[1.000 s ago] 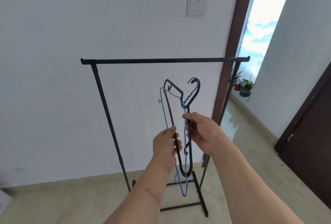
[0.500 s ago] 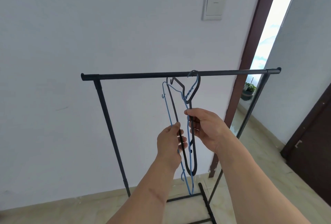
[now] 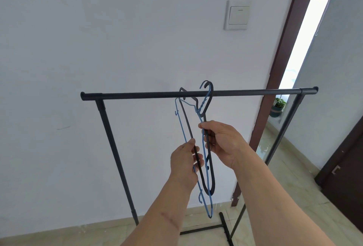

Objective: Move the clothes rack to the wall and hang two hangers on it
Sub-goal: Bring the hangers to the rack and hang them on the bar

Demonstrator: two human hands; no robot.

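Observation:
The black clothes rack [image 3: 149, 95] stands against the white wall [image 3: 98, 39], its top bar level across the middle of the view. I hold a black hanger [image 3: 209, 175] and a thin blue wire hanger [image 3: 208, 204] together, edge-on. My left hand [image 3: 184, 164] pinches the black hanger's front arm. My right hand [image 3: 223, 140] grips the rear arms of both hangers just below their necks. Both hooks rise slightly above the bar near its middle; whether they rest on it I cannot tell.
A light switch [image 3: 238, 15] sits on the wall above the rack. A brown door frame [image 3: 279, 64] and a bright window with a potted plant [image 3: 278, 108] lie to the right. A dark door [image 3: 347, 169] stands at the far right. The floor is beige tile [image 3: 290, 192].
Both hands have raised the two hangers, so the hooks went from below the bar to just above it. The view has tilted up and moved closer to the rack.

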